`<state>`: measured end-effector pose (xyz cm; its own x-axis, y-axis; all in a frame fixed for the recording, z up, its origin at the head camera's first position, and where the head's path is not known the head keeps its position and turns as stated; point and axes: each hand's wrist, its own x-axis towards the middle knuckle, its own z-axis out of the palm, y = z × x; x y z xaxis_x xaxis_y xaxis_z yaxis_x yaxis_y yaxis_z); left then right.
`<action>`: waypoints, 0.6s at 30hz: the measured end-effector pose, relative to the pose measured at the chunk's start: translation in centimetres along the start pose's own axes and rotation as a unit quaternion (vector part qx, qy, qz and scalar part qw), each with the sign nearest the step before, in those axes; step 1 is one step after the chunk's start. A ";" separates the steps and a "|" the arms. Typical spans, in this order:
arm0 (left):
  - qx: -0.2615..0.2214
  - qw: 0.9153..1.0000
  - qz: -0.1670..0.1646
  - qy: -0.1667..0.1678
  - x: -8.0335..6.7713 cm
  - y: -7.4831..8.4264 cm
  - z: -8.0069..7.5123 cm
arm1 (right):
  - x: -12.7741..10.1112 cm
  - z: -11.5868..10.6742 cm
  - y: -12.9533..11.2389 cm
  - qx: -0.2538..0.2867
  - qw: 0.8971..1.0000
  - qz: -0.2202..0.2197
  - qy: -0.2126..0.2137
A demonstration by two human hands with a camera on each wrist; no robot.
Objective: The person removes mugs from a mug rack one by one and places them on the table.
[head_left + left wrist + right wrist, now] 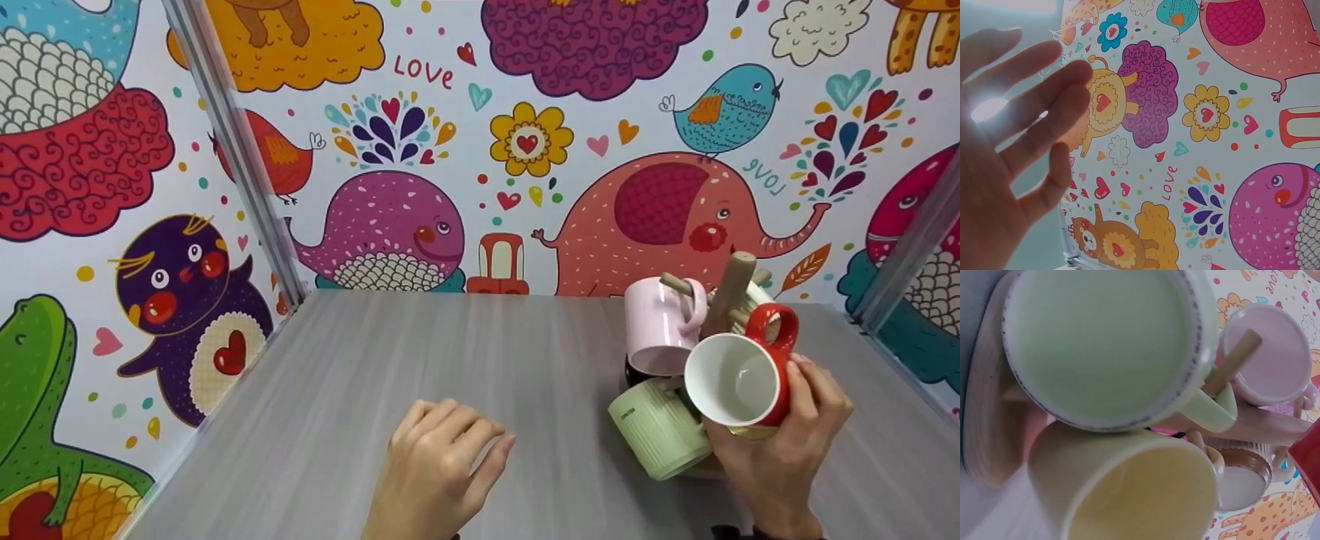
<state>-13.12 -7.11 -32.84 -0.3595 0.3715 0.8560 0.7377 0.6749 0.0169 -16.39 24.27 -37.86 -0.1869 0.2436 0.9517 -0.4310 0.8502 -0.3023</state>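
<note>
A: We start at the right hand [784,442]. Its fingers [814,375] are curled round the outside of the red mug [742,379], so we call them closed on it. The mug is tipped on its side, white inside facing us, handle up by the wooden post.

B: And where do we place the mug?

A: At the front right of the wooden mug stand [731,292], off the bench [375,390], carried by the hand. We cannot tell whether its handle sits on a peg or only beside one.

B: The left hand [439,469]?

A: Its fingers [480,442] are loosely bent and hold nothing; it rests near the front middle of the bench, well apart from the stand. In the left wrist view we see the same fingers spread and straight against the patterned wall.

B: Moving outward, what do we see on the stand?

A: A pink mug [660,326] hangs upper left on a peg, mouth down. A green ribbed mug [656,435] hangs low at the front, just beside the red one. In the right wrist view we look up into the green mug, with a pale yellow mug [1140,495] just below it and a brown-rimmed mug [1244,478] behind.

B: Beyond that?

A: The cartoon wallpaper [525,142] on all three walls.
</note>
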 end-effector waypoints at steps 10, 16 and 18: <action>0.003 1.000 -0.004 -0.010 0.1 0.1 0.0 | 1.5 -0.7 -1.1 0.071 0.995 0.000 0.072; 0.001 1.000 0.004 -0.003 0.1 0.0 0.0 | 1.7 -1.1 -1.0 0.097 0.992 0.018 0.081; 0.002 1.000 0.001 -0.007 0.0 0.0 0.0 | 1.7 -1.2 -1.0 0.099 0.991 0.025 0.083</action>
<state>-13.15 -7.09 -32.83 -0.3665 0.3821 0.8483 0.7364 0.6764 0.0136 -15.20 24.41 -35.92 -0.0720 0.3695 0.9264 -0.5925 0.7313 -0.3377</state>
